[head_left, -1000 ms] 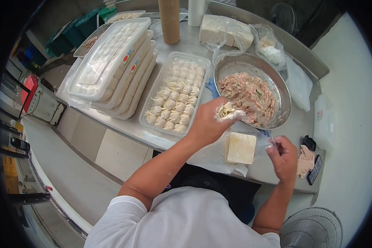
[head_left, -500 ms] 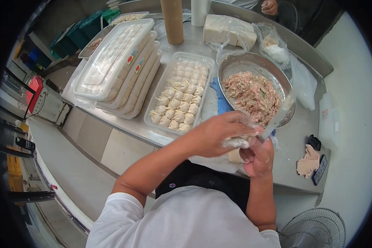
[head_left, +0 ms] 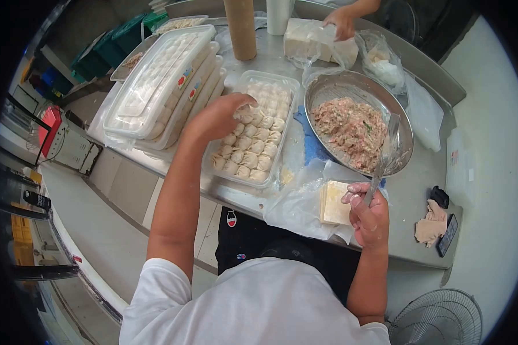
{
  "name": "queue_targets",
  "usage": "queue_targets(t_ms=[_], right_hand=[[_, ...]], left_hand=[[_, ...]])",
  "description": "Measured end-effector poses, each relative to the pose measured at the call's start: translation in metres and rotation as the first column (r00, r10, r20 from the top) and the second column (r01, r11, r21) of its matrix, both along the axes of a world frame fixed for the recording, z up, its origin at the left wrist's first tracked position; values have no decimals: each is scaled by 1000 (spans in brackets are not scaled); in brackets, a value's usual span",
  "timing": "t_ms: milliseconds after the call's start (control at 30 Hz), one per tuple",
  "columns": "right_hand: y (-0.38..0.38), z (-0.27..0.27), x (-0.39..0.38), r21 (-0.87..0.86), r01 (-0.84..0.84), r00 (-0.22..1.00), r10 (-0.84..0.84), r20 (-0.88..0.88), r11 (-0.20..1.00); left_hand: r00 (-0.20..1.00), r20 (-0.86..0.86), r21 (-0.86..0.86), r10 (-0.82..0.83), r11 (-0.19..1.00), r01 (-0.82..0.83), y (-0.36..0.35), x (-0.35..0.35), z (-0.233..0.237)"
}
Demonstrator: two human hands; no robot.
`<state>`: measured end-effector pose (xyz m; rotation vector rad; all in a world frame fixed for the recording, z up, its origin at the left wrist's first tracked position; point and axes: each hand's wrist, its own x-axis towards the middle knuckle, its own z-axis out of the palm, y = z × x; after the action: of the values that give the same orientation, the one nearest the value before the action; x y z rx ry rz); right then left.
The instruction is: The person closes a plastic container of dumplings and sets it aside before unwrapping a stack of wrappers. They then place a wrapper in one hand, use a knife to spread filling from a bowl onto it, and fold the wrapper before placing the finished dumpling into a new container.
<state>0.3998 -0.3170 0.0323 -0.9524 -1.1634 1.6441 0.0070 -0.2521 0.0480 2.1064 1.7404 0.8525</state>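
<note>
My left hand (head_left: 217,119) is over the left side of a clear plastic tray (head_left: 205,164), its fingers curled around a pale dumpling (head_left: 245,115) that they partly hide. Rows of folded dumplings (head_left: 248,144) fill the tray. Near the table's front edge, my right hand (head_left: 369,215) grips the handle of a metal spatula (head_left: 385,155). Its blade points up across the near right part of a round steel bowl (head_left: 407,129) holding minced filling (head_left: 348,129). Just left of this hand, a stack of square dough wrappers (head_left: 334,202) lies on plastic sheeting (head_left: 290,202).
Lidded dumpling trays (head_left: 155,86) are stacked at the left. Another person's hand (head_left: 343,23) touches a plastic-wrapped white block (head_left: 311,43) at the back. A brown roll (head_left: 240,29) stands upright nearby. A phone (head_left: 446,236) and a cloth (head_left: 430,225) lie at the right edge.
My left hand has moved from beside my right hand to the tray, uncovering the wrappers. My right hand has lowered slightly with the spatula. The other person's hand has reached the wrapped block.
</note>
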Motion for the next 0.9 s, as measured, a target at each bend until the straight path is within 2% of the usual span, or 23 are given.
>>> queue_targets(t_ms=[67,100,167,267,333,367,400,433,467,533,567,633,700,767,833,900], right_hand=[[0,-1,3,12,16,1000,-16,20,1000],[-1,-3,7,25,33,997,-35,67,999],[-4,-8,17,37,56,992,-59,114,998],[-4,-9,33,62,93,984,-101,146,994],[-5,0,42,103,146,935,-171,312,984],[1,-1,50,103,152,933,-177,315,983],[12,-5,59,495,68,802,-343,490,866],[22,0,59,773,-126,631,-551,546,622],[25,10,60,774,-122,625,-557,546,621],[24,52,50,671,-352,279,-611,741,653],[28,58,47,669,-354,270,-613,742,653],[38,67,41,564,-536,-52,-692,720,628],[48,65,30,543,-556,-84,-693,716,629],[48,60,21,524,-568,-120,-694,709,634],[46,58,14,397,-643,-137,-608,782,655],[46,58,11,368,-665,-107,-571,814,650]], left_hand=[[969,-248,-152,-17,988,-22,10,-1,-3],[969,-248,-150,-18,988,-20,13,-2,-4],[931,-358,-187,-67,982,-1,17,-5,-7],[946,-312,-231,-87,973,13,17,-8,-6],[945,-317,-227,-85,974,12,15,-3,2],[943,-323,-224,-82,975,8,12,1,6],[944,-319,-225,-88,974,14,8,11,9],[971,-237,-65,-31,998,16,2,30,11],[989,-144,95,11,995,3,-4,50,11],[972,93,162,-216,967,199,-18,98,-2],[928,148,126,-343,937,327,-29,125,-7],[831,208,94,-515,857,507,-50,178,-19],[795,215,87,-568,822,563,-63,215,-34],[835,11,-20,-550,835,550,-67,235,-46],[844,27,-29,-535,844,536,-69,238,-39],[855,46,-46,-516,854,518,-71,239,-40]])
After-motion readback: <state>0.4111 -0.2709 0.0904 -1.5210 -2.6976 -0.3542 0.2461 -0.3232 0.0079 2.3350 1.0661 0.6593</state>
